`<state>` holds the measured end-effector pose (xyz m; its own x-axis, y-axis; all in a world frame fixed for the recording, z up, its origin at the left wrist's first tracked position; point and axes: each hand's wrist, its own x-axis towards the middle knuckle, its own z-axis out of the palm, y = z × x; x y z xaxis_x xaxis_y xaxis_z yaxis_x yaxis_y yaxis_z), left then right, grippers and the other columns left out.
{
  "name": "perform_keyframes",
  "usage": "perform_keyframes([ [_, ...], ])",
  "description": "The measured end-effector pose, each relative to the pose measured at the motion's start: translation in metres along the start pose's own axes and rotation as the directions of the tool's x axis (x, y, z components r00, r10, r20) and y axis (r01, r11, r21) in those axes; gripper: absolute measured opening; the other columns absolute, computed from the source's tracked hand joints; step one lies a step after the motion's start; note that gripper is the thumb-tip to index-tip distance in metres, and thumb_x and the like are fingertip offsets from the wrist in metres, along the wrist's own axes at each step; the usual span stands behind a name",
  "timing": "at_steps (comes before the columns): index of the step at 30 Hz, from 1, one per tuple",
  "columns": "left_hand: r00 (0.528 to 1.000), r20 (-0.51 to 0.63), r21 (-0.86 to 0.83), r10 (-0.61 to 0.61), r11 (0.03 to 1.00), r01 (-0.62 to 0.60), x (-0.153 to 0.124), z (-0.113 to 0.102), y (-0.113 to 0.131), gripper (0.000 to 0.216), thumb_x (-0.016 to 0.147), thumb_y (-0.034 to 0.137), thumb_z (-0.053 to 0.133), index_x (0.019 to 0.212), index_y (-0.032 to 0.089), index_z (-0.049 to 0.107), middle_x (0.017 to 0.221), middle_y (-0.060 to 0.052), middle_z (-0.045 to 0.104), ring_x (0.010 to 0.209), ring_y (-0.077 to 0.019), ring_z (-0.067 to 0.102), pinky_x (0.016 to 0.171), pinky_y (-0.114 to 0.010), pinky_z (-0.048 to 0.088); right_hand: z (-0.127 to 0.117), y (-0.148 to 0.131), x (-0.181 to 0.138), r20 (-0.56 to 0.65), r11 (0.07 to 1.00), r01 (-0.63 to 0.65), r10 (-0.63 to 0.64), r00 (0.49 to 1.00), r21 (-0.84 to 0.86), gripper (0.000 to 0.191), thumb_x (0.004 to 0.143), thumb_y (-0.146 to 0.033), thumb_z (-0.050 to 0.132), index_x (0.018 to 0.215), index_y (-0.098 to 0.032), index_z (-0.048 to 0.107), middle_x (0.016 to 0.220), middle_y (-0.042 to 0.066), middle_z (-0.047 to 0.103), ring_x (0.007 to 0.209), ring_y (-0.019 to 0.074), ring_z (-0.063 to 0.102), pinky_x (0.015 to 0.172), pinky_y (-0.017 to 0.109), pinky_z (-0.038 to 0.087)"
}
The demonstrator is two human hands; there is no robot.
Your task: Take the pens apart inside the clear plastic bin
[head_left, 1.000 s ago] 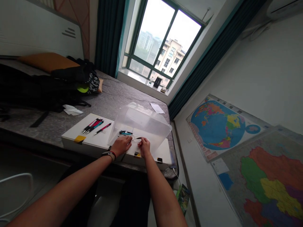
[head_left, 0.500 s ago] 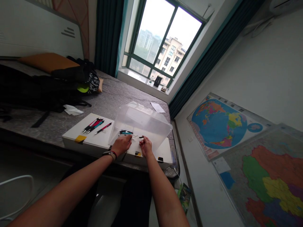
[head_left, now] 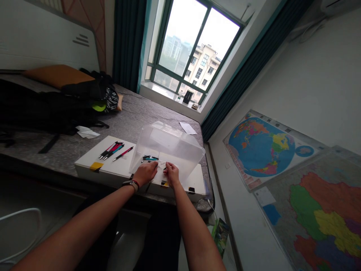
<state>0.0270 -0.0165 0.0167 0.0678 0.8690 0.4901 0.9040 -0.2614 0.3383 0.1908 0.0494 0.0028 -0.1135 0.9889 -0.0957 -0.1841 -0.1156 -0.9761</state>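
Observation:
My left hand (head_left: 145,174) is closed in a pinch, with a thin pale rod (head_left: 161,162) like a pen refill reaching from its fingertips toward the other hand. Close beside it, the closed fingers of my right hand (head_left: 172,174) grip a small dark pen part (head_left: 165,168). Black and teal pen parts (head_left: 150,158) lie just beyond my left fingers, inside a clear plastic bin (head_left: 172,141) tipped on its side. To the left, several pens (head_left: 111,150) are bunched on a white box (head_left: 93,156), with a red-and-black pen (head_left: 123,153) lying apart from them.
The box has yellow and black tape tabs (head_left: 96,166) on its front edge and rests on a grey mattress (head_left: 132,109). Dark bags (head_left: 47,107) and a crumpled tissue (head_left: 87,131) lie at left. A white paper (head_left: 188,128) is behind the bin; wall maps hang at right.
My right hand has moved slightly left, closer to my left hand, bringing the small dark part along. My left hand stays nearly in place.

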Motion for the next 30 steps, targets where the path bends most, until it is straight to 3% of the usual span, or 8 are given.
perform_keyframes([
  [3, 1.000, 0.014, 0.012, 0.019, 1.000, -0.019, -0.0002, -0.0011, 0.0003, 0.027, 0.096, 0.032, 0.036, 0.108, 0.020, 0.058, 0.084, -0.008, 0.066, 0.079, -0.0213, 0.061, 0.074, -0.034, 0.043, 0.0001, -0.0001, -0.0003, 0.040, 0.998, 0.021, -0.019, 0.999, -0.062, 0.042, 0.068, -0.045, 0.076, 0.096, -0.015, 0.068, 0.059, -0.002, 0.063, 0.048, 0.0104, 0.056, 0.046, 0.020, 0.043],
  [10, 0.998, 0.041, 0.008, 0.047, 0.999, -0.048, 0.0003, -0.0029, -0.0004, 0.025, 0.096, 0.030, 0.038, 0.106, 0.021, 0.058, 0.084, -0.008, 0.066, 0.079, -0.0210, 0.062, 0.071, -0.032, 0.042, -0.0035, 0.0010, 0.0000, 0.113, 0.997, 0.032, -0.024, 0.993, -0.069, 0.031, 0.068, -0.044, 0.076, 0.076, -0.015, 0.067, 0.056, -0.003, 0.060, 0.051, 0.0099, 0.055, 0.052, 0.021, 0.043],
  [17, 0.996, 0.057, 0.013, 0.069, 0.997, -0.070, 0.0002, -0.0053, 0.0005, 0.020, 0.095, 0.028, 0.041, 0.103, 0.022, 0.058, 0.088, -0.007, 0.067, 0.082, -0.0213, 0.062, 0.071, -0.032, 0.041, -0.0031, -0.0003, -0.0012, 0.121, 0.999, 0.018, -0.012, 0.993, -0.051, 0.031, 0.069, -0.042, 0.076, 0.080, -0.016, 0.065, 0.060, -0.002, 0.061, 0.055, 0.0106, 0.057, 0.053, 0.020, 0.043],
  [24, 0.999, 0.032, 0.037, 0.017, 0.999, -0.018, 0.0003, -0.0015, -0.0004, 0.024, 0.097, 0.030, 0.037, 0.104, 0.021, 0.058, 0.083, -0.008, 0.066, 0.079, -0.0211, 0.062, 0.071, -0.033, 0.041, -0.0033, -0.0007, 0.0000, 0.000, 0.979, 0.006, -0.006, 1.000, 0.205, 0.029, 0.072, -0.040, 0.074, 0.079, -0.019, 0.056, 0.052, -0.007, 0.053, 0.052, 0.0100, 0.055, 0.051, 0.019, 0.044],
  [30, 0.999, 0.019, 0.043, -0.031, 0.999, 0.030, -0.0004, 0.0024, -0.0015, 0.029, 0.098, 0.033, 0.034, 0.107, 0.019, 0.057, 0.081, -0.008, 0.065, 0.076, -0.0227, 0.061, 0.068, -0.033, 0.040, -0.0024, -0.0014, 0.0013, -0.035, 0.963, -0.004, 0.014, 0.999, 0.269, 0.027, 0.075, -0.040, 0.072, 0.080, -0.020, 0.053, 0.051, -0.007, 0.051, 0.052, 0.0109, 0.056, 0.051, 0.021, 0.046],
])
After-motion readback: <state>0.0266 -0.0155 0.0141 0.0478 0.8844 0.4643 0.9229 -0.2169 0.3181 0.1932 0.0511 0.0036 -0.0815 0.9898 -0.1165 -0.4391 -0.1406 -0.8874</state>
